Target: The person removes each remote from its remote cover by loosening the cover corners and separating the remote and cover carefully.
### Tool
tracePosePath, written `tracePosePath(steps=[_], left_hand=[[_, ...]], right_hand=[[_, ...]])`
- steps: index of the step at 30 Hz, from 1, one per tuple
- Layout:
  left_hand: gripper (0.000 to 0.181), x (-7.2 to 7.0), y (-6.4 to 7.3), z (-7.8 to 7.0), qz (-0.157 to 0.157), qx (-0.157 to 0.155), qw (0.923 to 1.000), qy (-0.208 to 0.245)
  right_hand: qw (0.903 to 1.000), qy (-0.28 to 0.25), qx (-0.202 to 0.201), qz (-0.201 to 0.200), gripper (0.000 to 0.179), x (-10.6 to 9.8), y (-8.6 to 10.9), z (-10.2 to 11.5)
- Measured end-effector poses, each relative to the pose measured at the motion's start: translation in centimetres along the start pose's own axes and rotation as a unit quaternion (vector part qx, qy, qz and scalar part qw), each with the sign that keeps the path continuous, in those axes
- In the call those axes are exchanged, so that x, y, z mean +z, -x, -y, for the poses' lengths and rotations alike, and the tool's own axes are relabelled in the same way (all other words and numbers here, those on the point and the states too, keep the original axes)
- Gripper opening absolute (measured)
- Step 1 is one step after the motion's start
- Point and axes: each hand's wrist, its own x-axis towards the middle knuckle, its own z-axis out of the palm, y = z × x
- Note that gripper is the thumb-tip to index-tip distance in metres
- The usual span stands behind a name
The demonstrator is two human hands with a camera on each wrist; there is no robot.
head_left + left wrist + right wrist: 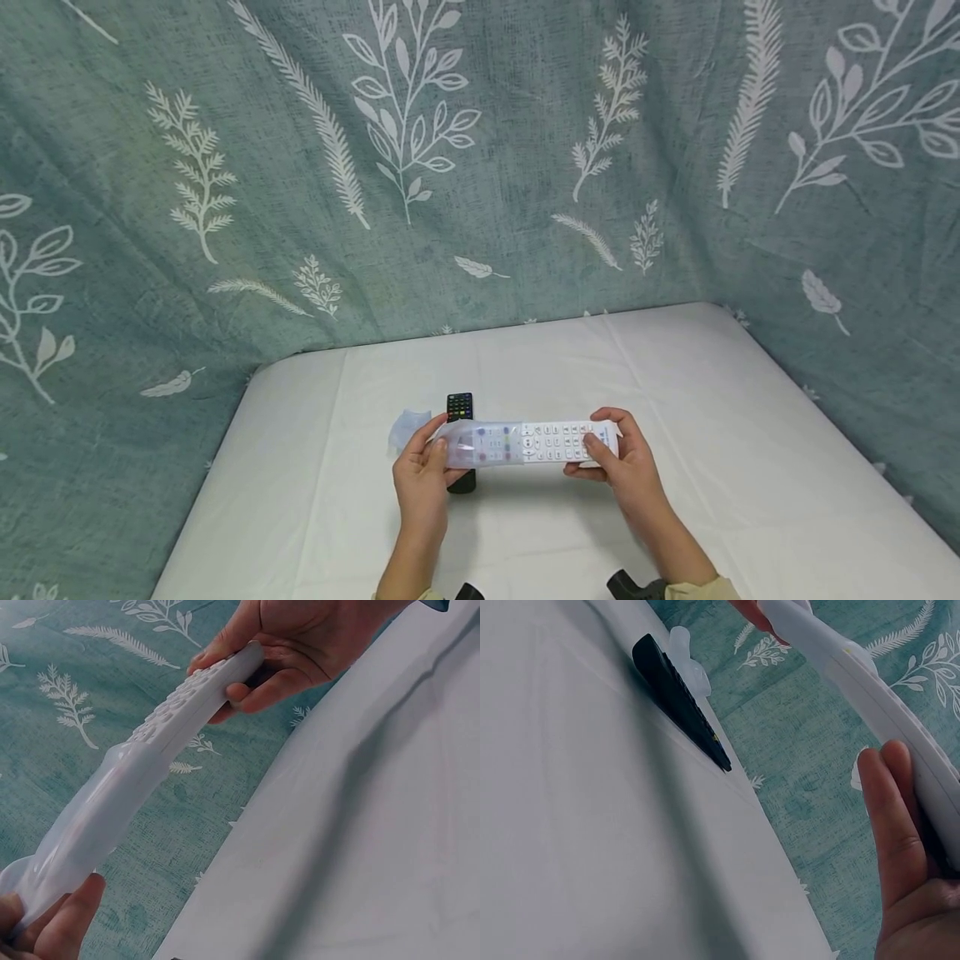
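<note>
A white remote control [558, 442] is held level above the table between both hands. A translucent sleeve [487, 443] covers its left half; the buttons on the right half are bare. My left hand [424, 483] pinches the sleeve's left end between thumb and fingers. My right hand [628, 462] grips the bare right end, thumb on the button face and fingers beneath. In the left wrist view the sleeve [97, 810] ends partway along the remote [199, 701]. Behind the left hand lies a black remote [460, 406], partly hidden by the hand and the white remote.
A crumpled translucent piece of film [407, 427] lies left of the black remote. The white-covered table [555, 362] meets a green leaf-patterned curtain [517, 167] at its back and sides. Black devices [636, 586] sit at the wrists.
</note>
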Motion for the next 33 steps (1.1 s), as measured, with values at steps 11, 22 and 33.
tracePosePath(steps=[11,22,33], left_hand=[[0.034,-0.6,-0.4,0.2,-0.011,-0.021,0.9995,0.019],[0.035,-0.9,-0.7,0.2,-0.017,-0.028,0.9990,0.032],[0.032,-1.1,-0.9,0.2,-0.022,-0.024,0.9993,0.021]], right_hand=[[0.9998,0.012,0.015,0.003,0.034,0.0,-0.2,0.1],[0.9998,0.016,0.008,0.007,0.028,-0.1,-0.2,0.1],[0.9997,0.022,0.014,0.001,0.031,-0.4,-0.1,0.0]])
